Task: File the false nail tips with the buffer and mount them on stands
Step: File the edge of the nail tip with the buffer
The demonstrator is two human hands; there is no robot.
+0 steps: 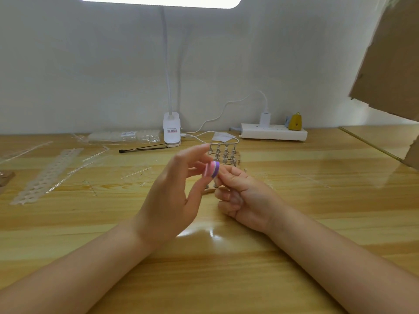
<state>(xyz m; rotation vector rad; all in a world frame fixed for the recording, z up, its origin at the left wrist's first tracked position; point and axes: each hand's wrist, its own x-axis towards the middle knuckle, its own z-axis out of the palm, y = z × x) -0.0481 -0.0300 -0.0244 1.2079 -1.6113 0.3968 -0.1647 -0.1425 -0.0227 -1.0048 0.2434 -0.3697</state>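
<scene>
My left hand (pixel 174 196) pinches a small pink, white and purple buffer block (pixel 212 169) between thumb and fingers, above the table's middle. My right hand (pixel 244 198) has its fingers curled and pinches something small right against the buffer's purple side; a clear nail tip (pixel 216 181) seems to sit there, mostly hidden. Behind the hands stands a rack of metal nail stands (pixel 224 155) in rows. More stands (pixel 207 186) show just below the buffer, partly covered by my fingers.
Strips of clear nail tips (pixel 45 175) and loose plastic sprues lie at the left. A bag of tips (pixel 122 137), a clip lamp base (pixel 171 132), a thin black tool (pixel 142 148) and a white power strip (pixel 273 132) line the back. Cardboard (pixel 390 64) hangs at upper right.
</scene>
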